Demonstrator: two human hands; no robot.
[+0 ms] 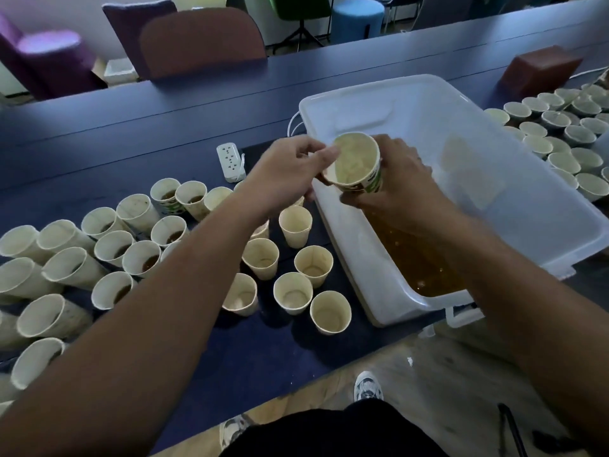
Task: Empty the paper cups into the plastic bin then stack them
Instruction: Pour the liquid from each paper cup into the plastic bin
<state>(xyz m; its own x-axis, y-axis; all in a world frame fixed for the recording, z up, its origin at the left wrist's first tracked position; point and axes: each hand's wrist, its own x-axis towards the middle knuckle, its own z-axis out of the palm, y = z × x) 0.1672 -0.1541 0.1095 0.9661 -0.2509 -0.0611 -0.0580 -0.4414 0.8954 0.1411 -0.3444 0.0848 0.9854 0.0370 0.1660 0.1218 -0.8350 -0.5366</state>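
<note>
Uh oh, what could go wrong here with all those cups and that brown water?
1. The paper cup held by both hands, left hand and right hand, hangs right over the plastic bin's edge; drips may land outside.
2. The left forearm reaches over cups still holding brown liquid, so it might knock one over.
3. The power strip lies close by; a spill could wet it.
</note>
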